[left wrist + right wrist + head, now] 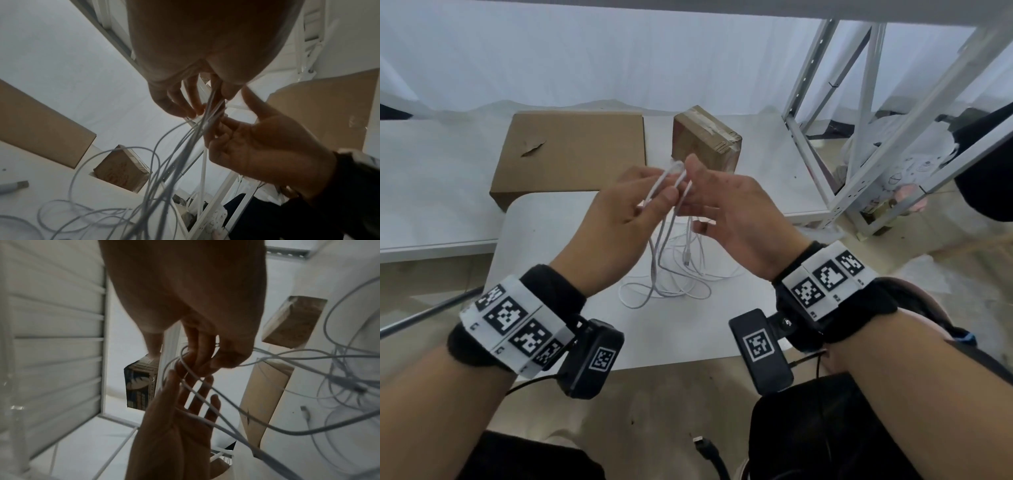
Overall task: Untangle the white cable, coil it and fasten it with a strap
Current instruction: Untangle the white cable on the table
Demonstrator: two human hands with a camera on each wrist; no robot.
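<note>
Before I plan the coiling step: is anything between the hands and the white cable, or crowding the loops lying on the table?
Nothing visible. The left hand and right hand already pinch the white cable above the white table. The flat cardboard box and the taped box sit behind, apart from the loops.

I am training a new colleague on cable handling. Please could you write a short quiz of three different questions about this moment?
1. True or false: the white cable is already a neat coil.
2. Which hand pinches the cable loops: A left hand, B right hand, C both?
3. Fill in: behind the hands stand a flat cardboard box and a smaller ____ box.

Key: 1 false, loose strands lie on the table; 2 C; 3 taped.
</note>
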